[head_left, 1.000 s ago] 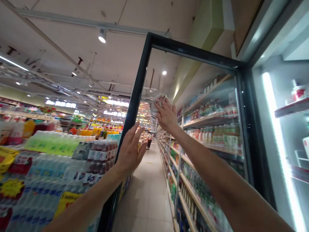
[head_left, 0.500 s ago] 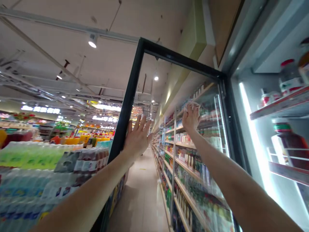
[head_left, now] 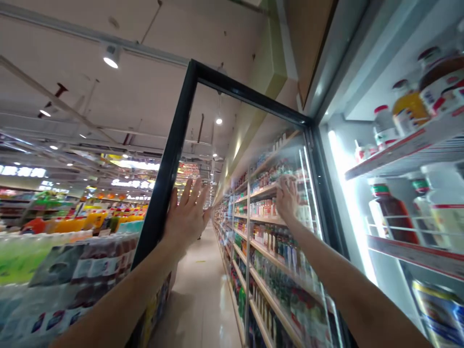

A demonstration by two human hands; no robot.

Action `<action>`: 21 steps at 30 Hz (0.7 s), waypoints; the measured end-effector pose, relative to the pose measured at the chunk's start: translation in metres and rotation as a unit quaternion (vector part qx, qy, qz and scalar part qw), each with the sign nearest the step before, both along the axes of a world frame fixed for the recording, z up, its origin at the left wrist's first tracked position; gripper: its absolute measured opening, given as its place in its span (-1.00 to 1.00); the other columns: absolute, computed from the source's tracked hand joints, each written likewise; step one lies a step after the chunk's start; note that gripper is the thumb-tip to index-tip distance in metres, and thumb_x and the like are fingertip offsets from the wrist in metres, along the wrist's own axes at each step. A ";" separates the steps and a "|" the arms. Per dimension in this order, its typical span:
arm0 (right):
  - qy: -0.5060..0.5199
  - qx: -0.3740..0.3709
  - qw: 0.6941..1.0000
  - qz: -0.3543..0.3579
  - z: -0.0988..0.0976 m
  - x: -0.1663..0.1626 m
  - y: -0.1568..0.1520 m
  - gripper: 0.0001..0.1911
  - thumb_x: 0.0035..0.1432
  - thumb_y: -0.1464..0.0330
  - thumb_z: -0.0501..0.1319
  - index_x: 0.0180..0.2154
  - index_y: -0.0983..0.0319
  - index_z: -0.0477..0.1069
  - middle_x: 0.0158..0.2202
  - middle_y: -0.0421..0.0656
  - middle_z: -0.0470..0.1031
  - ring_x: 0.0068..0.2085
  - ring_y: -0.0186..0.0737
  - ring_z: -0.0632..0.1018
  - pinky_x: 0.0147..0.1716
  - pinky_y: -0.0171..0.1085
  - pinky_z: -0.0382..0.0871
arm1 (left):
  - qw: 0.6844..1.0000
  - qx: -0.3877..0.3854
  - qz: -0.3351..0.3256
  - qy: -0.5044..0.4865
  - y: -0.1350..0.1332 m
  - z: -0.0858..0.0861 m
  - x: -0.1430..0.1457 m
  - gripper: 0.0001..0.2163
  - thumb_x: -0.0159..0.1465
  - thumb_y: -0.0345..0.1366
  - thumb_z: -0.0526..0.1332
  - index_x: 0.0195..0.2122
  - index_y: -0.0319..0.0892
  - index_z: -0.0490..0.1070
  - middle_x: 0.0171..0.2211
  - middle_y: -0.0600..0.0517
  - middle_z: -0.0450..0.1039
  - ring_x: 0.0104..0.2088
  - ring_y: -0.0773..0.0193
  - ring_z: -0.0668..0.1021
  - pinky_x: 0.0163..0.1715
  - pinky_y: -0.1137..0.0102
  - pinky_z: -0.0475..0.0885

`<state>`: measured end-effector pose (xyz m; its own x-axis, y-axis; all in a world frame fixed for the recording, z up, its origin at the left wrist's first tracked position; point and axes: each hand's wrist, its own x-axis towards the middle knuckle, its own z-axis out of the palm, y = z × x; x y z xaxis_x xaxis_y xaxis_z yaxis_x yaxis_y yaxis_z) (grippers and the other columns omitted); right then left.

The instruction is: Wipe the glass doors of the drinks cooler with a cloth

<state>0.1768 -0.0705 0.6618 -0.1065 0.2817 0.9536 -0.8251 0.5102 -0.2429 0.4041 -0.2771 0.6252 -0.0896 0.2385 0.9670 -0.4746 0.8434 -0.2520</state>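
A glass cooler door with a black frame stands swung open in front of me. My left hand lies spread against the glass at the frame's left side, fingers apart and pointing up. Farther right, my right hand is raised to the same pane near the hinge side. Under its fingers is a thin white cloth or tissue, pressed to the glass; motion blur and the fingers hide most of it.
On the right, the lit cooler holds bottles on wire shelves. Through the glass, long shelves of drinks line an aisle floor. Stacked packs of bottles stand at the left.
My right hand has moved down the glass with the white cloth. My left hand stays against the pane. The view has turned right, showing more of the cooler's shelves.
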 end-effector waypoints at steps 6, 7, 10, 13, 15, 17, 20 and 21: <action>0.119 0.241 0.963 -0.022 -0.028 0.002 -0.007 -0.54 0.17 0.33 -0.01 0.11 -0.01 0.28 0.27 -0.24 0.12 0.29 -0.12 0.07 0.21 0.04 -0.05 | 1.000 -0.017 0.005 -0.001 -0.007 0.003 0.003 -0.53 0.31 -0.16 -0.11 0.20 -0.23 0.12 0.28 -0.13 0.02 0.30 0.05 0.01 0.21 -0.01 -0.05; 0.058 0.174 0.983 -0.025 -0.026 -0.007 0.006 -0.53 0.18 0.34 -0.04 0.13 0.03 0.26 0.27 -0.19 0.13 0.29 -0.08 0.09 0.20 0.09 -0.03 | 1.000 -0.016 0.007 -0.005 -0.006 0.003 0.002 -0.53 0.31 -0.16 -0.11 0.21 -0.24 0.12 0.28 -0.13 0.02 0.30 0.05 0.01 0.21 -0.01 -0.05; -0.085 -0.019 0.996 -0.031 -0.018 -0.022 0.028 -0.46 0.21 0.37 -0.16 0.19 0.27 0.19 0.25 0.06 0.11 0.27 0.13 0.09 0.12 0.25 0.02 | 1.000 0.004 -0.003 0.009 0.003 -0.004 -0.008 -0.52 0.31 -0.19 -0.11 0.21 -0.27 0.10 0.28 -0.16 -0.01 0.30 0.02 -0.01 0.21 -0.04 -0.09; -0.033 0.020 0.999 -0.032 -0.025 -0.002 0.003 -0.48 0.20 0.36 -0.11 0.17 0.22 0.21 0.27 0.03 0.10 0.28 0.09 0.08 0.14 0.18 0.04 | 0.999 -0.003 -0.042 0.014 0.021 -0.020 -0.030 -0.50 0.30 -0.16 -0.08 0.23 -0.24 0.07 0.27 -0.15 0.02 0.30 0.03 0.00 0.23 -0.04 -0.13; 0.091 0.148 0.984 -0.024 -0.041 0.018 -0.023 -0.51 0.18 0.34 -0.03 0.15 0.07 0.25 0.28 -0.13 0.10 0.30 -0.04 0.05 0.19 0.07 -0.01 | 0.998 -0.031 -0.060 -0.009 0.031 -0.031 -0.043 -0.48 0.30 -0.12 -0.06 0.25 -0.20 0.03 0.26 -0.11 0.05 0.29 0.06 0.05 0.24 0.00 -0.15; 0.182 0.252 0.951 -0.015 -0.058 0.023 -0.032 -0.53 0.16 0.35 0.02 0.11 0.01 0.28 0.27 -0.21 0.12 0.30 -0.10 0.04 0.23 0.03 -0.11 | 0.997 -0.040 -0.065 -0.022 0.037 -0.039 -0.050 -0.46 0.30 -0.08 -0.04 0.26 -0.17 0.00 0.26 -0.08 0.07 0.28 0.08 0.09 0.25 0.02 -0.16; 0.077 0.149 0.986 -0.016 -0.071 -0.005 0.000 -0.54 0.16 0.34 -0.02 0.10 0.04 0.30 0.23 -0.18 0.19 0.28 -0.11 0.09 0.21 0.05 -0.07 | 0.997 -0.032 -0.062 -0.028 0.038 -0.042 -0.051 -0.46 0.30 -0.06 -0.04 0.25 -0.17 0.02 0.26 -0.06 0.06 0.28 0.08 0.08 0.25 0.01 -0.16; 0.006 0.068 0.997 -0.021 -0.071 -0.019 0.017 -0.53 0.18 0.34 -0.06 0.11 0.08 0.29 0.23 -0.13 0.20 0.27 -0.08 0.11 0.19 0.09 -0.02 | 0.997 -0.031 -0.059 -0.027 0.038 -0.042 -0.050 -0.46 0.30 -0.07 -0.04 0.25 -0.18 0.02 0.26 -0.07 0.06 0.29 0.08 0.06 0.25 0.02 -0.17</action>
<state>0.1580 -0.0540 0.5907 -0.0866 0.1528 0.9845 -0.8049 0.5716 -0.1595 0.3541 -0.2396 0.5833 -0.1095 0.3106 0.9442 -0.3568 0.8743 -0.3290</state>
